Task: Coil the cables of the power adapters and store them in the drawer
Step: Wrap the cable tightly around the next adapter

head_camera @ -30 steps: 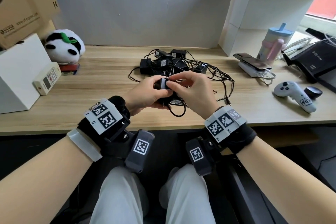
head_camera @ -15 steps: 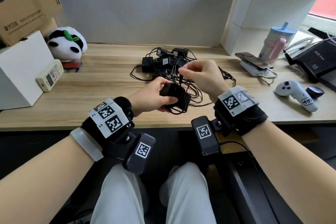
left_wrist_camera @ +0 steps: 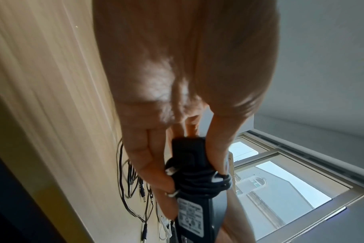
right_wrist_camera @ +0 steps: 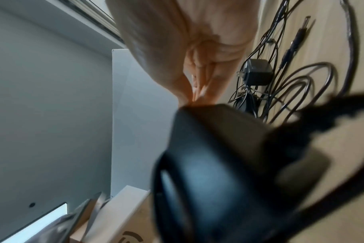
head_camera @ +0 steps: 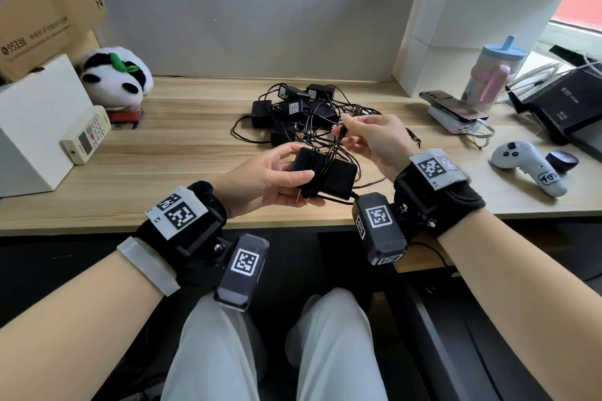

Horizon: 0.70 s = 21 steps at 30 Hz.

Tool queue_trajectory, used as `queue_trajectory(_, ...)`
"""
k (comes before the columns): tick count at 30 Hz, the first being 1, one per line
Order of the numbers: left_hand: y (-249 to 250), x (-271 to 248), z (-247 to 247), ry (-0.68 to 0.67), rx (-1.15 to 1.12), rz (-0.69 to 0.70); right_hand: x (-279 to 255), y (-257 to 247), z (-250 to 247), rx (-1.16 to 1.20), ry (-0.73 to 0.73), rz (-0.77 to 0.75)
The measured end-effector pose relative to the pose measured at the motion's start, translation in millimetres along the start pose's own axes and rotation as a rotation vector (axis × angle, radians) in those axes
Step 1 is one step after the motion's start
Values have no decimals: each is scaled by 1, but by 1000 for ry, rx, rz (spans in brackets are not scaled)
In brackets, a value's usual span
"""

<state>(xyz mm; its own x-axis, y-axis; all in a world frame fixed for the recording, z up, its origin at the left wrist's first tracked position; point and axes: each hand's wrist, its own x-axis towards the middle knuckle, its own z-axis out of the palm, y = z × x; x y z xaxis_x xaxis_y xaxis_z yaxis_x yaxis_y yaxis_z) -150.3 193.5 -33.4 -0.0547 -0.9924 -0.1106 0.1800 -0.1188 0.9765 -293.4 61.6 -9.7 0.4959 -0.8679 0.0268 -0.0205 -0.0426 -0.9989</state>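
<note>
My left grip [head_camera: 270,179] clamps the adapter [head_camera: 325,172] near the table's front edge; right grip [head_camera: 374,137] pinches its cable [head_camera: 338,140]. Best keep wraps tight, tuck the end.

Bright, even daylight comes from a window [left_wrist_camera: 280,180] at the right; shadows are soft. The head view bows at its edges. The right wrist view's foreground is blurred, out of focus.

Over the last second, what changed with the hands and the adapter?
The right hand left the adapter and drew its cable up and away, pinching it near the end. The left hand kept gripping the adapter, now tilted flatter. The pile of adapters on the desk stayed put.
</note>
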Motion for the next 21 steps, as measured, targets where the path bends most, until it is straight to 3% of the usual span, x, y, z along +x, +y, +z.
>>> queue_trajectory(4, -3, 4, 8, -1, -55, 47, -7, 14, -13, -234, -22, 8)
queue_trajectory(8, -5, 20, 30, 5, -109, 54, -23, 26, -33, -322, -96, 34)
queue_trajectory(17, -39, 65, 102, 11, -221, -90, -74, 44, -104, 52, 65, 214)
queue_trajectory(21, -62, 82, 140, 11, -238, -180, -97, 66, -143, 45, 94, 245)
